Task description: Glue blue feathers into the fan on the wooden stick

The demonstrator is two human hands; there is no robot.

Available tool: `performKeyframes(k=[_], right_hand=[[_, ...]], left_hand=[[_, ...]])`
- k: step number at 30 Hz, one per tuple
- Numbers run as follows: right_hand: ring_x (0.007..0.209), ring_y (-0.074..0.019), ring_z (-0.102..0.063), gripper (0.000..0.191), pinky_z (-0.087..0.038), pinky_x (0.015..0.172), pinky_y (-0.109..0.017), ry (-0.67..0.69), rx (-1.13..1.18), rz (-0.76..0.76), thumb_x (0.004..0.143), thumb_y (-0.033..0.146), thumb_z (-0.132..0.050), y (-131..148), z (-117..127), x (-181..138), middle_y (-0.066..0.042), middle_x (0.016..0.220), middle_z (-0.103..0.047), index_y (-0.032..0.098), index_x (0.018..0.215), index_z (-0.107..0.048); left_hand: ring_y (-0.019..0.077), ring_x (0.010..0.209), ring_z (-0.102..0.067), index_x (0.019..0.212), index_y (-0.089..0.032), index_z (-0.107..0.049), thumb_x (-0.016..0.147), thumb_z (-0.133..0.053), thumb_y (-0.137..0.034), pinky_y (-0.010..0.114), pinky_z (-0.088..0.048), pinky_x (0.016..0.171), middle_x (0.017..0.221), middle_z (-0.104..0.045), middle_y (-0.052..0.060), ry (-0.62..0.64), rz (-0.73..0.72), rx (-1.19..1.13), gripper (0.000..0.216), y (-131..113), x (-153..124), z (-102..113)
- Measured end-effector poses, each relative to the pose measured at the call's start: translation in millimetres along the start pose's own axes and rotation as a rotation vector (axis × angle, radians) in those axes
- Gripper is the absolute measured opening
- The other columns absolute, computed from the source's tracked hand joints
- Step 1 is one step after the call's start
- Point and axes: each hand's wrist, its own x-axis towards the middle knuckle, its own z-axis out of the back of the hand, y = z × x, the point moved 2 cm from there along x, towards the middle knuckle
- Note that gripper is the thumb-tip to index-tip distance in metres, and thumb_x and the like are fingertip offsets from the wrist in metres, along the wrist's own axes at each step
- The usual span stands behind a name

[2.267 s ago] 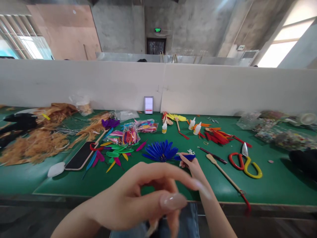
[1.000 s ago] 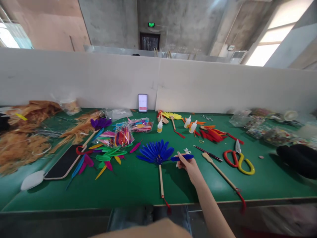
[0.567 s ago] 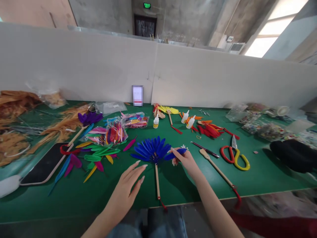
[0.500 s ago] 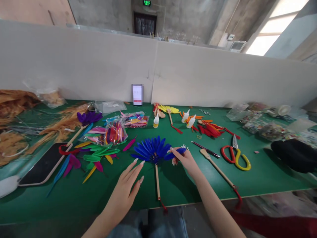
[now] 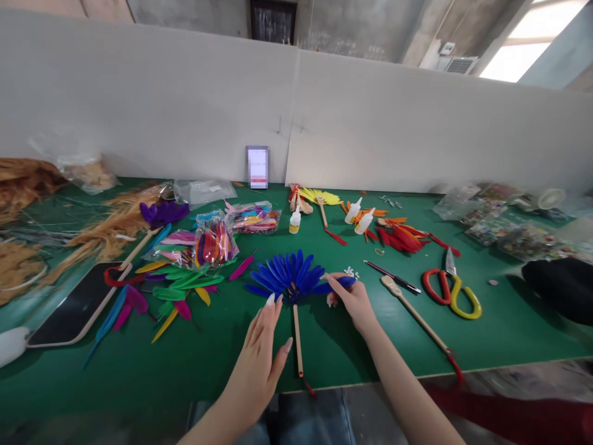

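A blue feather fan [image 5: 287,277] on a thin wooden stick [image 5: 297,337] lies on the green table [image 5: 370,346] in front of me. My left hand [image 5: 262,355] is open, fingers stretched out, its tips touching the fan's lower left edge beside the stick. My right hand [image 5: 353,301] is closed in a pinch on a single blue feather [image 5: 337,284] at the fan's right edge. A few small white bits [image 5: 351,272] lie just beyond that hand.
Loose coloured feathers [image 5: 185,287] and bagged ones [image 5: 215,244] lie to the left by a black board [image 5: 76,306]. Glue bottles [image 5: 359,216], red feathers [image 5: 401,238], a wooden stick [image 5: 417,315] and red-yellow scissors [image 5: 451,290] are on the right. A white partition [image 5: 296,117] backs the table.
My left hand came down from in front of the camera to the table and slid forward to the fan's edge. The right hand stayed pinched on the blue feather.
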Motion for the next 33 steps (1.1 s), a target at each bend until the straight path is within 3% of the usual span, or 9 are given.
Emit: performKeyframes(k=[17, 33], right_hand=[[0.038, -0.012, -0.053, 0.044, -0.043, 0.04, -0.022, -0.002, -0.06, 0.005, 0.066, 0.056, -0.072, -5.3, 5.0, 1.0, 0.002, 0.043, -0.059, 0.016, 0.082, -0.066], [0.038, -0.0109, -0.051, 0.046, -0.041, 0.04, -0.022, -0.065, -0.039, 0.035, 0.061, 0.058, -0.075, -0.1, 9.1, 1.7, 0.002, 0.042, -0.057, 0.015, 0.078, -0.068]], left_hand=[[0.0284, 0.139, -0.026, 0.148, -0.027, 0.01, 0.097, -0.035, -0.025, 0.051, -0.039, 0.103, 0.149, -0.034, 0.012, -0.061, 0.036, 0.008, 0.068, 2.5, -1.4, -4.7], [0.0285, 0.139, -0.025, 0.148, -0.03, 0.003, 0.097, -0.035, -0.03, 0.051, -0.039, 0.104, 0.15, -0.03, 0.011, -0.035, 0.064, 0.064, 0.064, 6.5, -3.4, -7.6]])
